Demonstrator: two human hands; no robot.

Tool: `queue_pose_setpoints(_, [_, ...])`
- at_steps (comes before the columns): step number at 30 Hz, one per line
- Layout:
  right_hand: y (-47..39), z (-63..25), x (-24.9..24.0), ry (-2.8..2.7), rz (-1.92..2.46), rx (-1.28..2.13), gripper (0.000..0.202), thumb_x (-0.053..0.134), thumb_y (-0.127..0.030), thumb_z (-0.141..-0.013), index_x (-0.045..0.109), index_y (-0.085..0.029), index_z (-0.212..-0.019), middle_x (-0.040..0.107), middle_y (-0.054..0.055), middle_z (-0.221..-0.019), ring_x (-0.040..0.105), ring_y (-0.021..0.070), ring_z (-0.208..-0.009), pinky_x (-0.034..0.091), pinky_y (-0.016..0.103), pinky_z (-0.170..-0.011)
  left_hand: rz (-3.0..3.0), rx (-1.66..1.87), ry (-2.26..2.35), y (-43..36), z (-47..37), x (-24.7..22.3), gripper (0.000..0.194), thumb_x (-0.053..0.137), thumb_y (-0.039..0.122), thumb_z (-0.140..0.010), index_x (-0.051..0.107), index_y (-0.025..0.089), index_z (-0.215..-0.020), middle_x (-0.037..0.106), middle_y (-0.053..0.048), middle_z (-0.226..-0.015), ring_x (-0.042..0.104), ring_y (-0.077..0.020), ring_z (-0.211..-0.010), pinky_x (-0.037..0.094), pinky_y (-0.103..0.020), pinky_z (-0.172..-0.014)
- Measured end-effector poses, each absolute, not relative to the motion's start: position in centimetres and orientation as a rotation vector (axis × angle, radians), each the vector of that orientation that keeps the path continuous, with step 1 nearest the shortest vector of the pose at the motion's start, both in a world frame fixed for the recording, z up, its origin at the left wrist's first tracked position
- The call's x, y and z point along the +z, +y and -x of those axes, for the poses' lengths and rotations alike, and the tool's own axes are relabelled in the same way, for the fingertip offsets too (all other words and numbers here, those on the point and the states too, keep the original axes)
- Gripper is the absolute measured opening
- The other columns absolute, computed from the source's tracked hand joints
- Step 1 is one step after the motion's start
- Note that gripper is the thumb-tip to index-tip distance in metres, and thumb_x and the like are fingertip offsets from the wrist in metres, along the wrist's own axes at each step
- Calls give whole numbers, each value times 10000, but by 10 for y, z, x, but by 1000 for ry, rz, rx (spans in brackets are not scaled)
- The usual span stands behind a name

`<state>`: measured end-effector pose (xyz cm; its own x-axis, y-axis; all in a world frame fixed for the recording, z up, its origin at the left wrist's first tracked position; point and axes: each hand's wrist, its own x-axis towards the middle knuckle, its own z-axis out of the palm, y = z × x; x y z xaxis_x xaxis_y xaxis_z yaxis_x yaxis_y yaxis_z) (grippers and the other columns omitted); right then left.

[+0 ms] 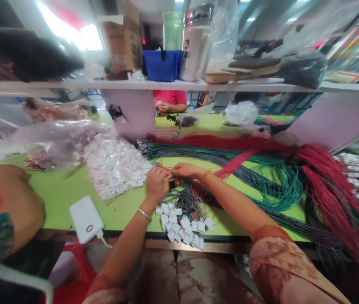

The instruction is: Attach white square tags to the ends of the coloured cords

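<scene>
A person is sitting at the near edge of a green worktable (55,198), holding the left hand (159,184) and right hand (187,170) close together above it, inward from that edge. The fingers of both are curling inward and lying nearly tip to tip, but they are hiding what is between them, so whether they are pinching a wire or only touching one cannot be told. Just under and beside them, a tangle of thin wires (195,200) is running toward the near edge, where white plastic connectors (184,228) are lying in a heap. Long red wires (261,145) and green wires (287,185) are stretching toward the right edge. The thin wires are looking light, limp and prone to snagging, so a fingertip pinch close to an end would probably suit them; the connectors are looking light and stiff, best taken by their flat sides. A clear bag of white connectors (116,164) is resting left of the hands. On the shelf (97,84) above, a metallic mug (195,55) is showing the digits "3" and "4"; a carton (124,42) is bearing a label too blurred to read.
</scene>
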<state>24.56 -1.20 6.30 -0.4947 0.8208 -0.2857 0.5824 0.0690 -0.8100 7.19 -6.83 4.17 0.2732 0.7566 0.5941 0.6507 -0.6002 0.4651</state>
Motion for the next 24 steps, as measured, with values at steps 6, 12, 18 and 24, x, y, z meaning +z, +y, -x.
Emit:
queue_pose_setpoints(6, [-2, -239, 47, -2037, 1163, 1741, 278, 674, -424, -716, 614, -159, -657, 505, -60, -451, 404, 66, -389, 297, 189, -388, -2483, 1241, 1292, -69, -72, 37, 202, 495, 285, -907, 636, 205, -787, 644, -61, -830, 522, -213, -897, 351, -376, -840])
queue_pose_setpoints(12, [-8, -240, 45, -1796, 1134, 1970, 310, 734, -408, -638, 553, -157, -615, 430, -88, -427, 326, 37, -366, 222, 181, -360, -2606, 1136, 1274, -74, -76, 40, 182, 502, 273, -898, 657, 223, -817, 650, -75, -842, 524, -233, -928, 335, -424, -886])
queue_pose_setpoints(18, [-19, -221, 63, -1079, 1197, 1605, 434, 769, -253, -514, 481, -197, -833, 552, -82, -527, 467, 76, -438, 329, 191, -436, -2632, 1197, 1394, -77, -78, 40, 161, 494, 182, -878, 605, 210, -765, 665, -65, -842, 525, -254, -1032, 254, -476, -986])
queue_pose_setpoints(24, [-57, -212, 87, -959, 1048, 1247, 465, 747, -341, -577, 436, -227, -904, 597, -63, -592, 545, 119, -535, 421, 236, -535, -2364, 1179, 1648, -70, -77, 29, 108, 527, 213, -844, 543, 209, -737, 625, -57, -740, 548, -235, -819, 330, -391, -776])
